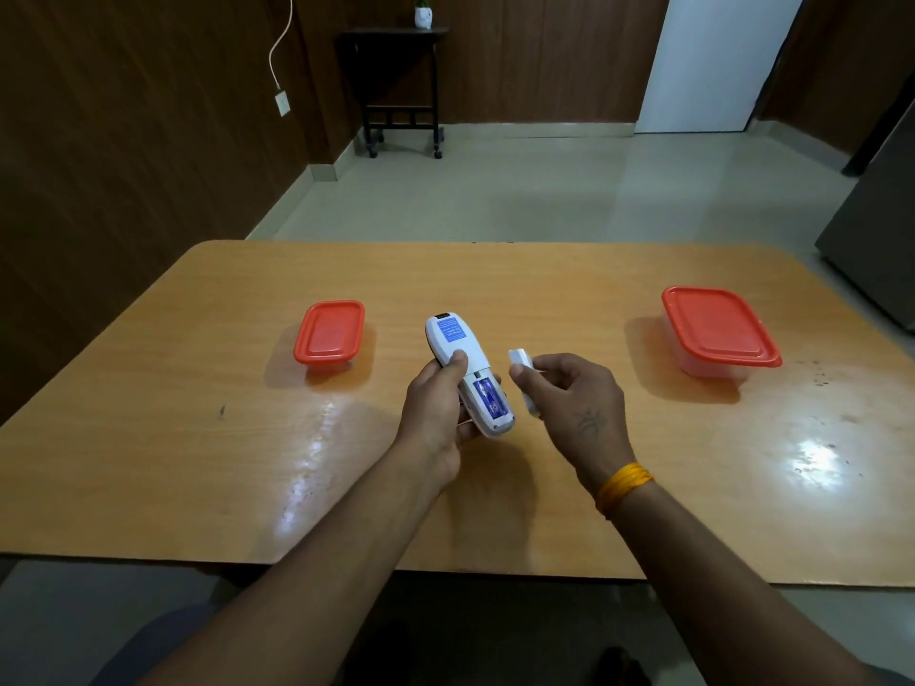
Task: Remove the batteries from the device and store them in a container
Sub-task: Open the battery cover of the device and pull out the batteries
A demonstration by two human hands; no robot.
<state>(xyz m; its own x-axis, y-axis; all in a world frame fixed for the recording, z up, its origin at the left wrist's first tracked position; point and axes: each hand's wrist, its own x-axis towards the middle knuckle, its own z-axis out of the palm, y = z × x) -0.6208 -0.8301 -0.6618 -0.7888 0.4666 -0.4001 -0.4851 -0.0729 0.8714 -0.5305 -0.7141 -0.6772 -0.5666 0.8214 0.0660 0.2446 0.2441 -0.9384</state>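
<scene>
My left hand (438, 413) grips a white remote control (458, 346) face down above the table, thumb across its back. Its battery bay is uncovered and blue batteries (489, 396) lie inside. My right hand (569, 393) pinches the white battery cover (521, 361) just to the right of the remote, clear of it. A small clear container with a red lid (329, 333) stands to the left. A larger one with a red lid (718, 326) stands to the right. Both lids are on.
The wooden table (198, 438) has glossy patches and a few dark marks near its right side. Beyond it lies a tiled floor, with a black wheeled side table (398, 86) holding a small potted plant against the back wall.
</scene>
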